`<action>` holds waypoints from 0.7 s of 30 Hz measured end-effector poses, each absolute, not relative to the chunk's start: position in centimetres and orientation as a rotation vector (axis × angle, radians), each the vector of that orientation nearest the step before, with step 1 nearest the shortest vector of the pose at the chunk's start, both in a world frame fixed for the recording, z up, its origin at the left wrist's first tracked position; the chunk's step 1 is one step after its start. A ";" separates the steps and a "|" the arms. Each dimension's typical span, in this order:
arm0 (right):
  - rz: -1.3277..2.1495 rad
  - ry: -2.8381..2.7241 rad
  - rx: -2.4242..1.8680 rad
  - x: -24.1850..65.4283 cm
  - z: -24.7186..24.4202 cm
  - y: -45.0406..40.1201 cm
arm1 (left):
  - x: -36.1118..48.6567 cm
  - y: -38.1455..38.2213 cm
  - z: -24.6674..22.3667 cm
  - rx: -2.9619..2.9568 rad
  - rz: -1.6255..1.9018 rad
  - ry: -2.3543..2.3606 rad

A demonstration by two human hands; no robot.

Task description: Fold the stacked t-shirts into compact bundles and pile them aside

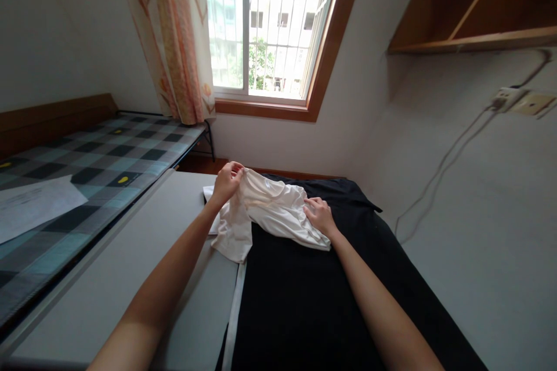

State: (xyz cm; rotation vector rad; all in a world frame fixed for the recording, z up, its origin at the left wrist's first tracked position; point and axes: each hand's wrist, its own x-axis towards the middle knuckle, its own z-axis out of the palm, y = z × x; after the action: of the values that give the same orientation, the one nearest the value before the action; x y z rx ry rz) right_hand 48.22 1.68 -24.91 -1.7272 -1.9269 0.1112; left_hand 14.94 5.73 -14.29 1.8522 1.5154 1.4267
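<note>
A cream-white shirt (278,214) lies rumpled over a black cloth (296,295), its neckline facing the window. My left hand (228,182) pinches the shirt near its left shoulder, lifting that part a little. Below the pinch, a sleeve or side of the shirt hangs onto the grey-white board beside the cloth. On the shirt's right side rests my right hand (321,214), fingers stretched out over the fabric; its thumb is hard to make out. A white sheet or cloth (209,192) shows partly behind my left hand.
To the left is a grey-white board (191,278), then a bed with a checked mattress (143,151) and a paper (39,206) on it. A curtain (178,40) hangs by the barred window (278,29). A wooden shelf (474,43) and a socket with a cable (505,98) are on the right wall.
</note>
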 end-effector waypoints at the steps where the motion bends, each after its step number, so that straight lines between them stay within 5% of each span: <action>1: 0.111 -1.924 -1.728 48.2 -24.9 1.7 | 15.0 5.7 -14.2 1.851 1.417 1.510; 21: 0.111 -1.923 -1.712 48.2 -25.0 1.8 | 15.2 5.2 -13.8 1.893 1.299 1.525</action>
State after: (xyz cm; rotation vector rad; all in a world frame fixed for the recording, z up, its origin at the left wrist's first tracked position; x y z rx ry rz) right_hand 48.23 1.75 -25.03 -1.7124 -1.9234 0.1113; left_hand 15.19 5.17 -13.83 1.8932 1.5247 1.2989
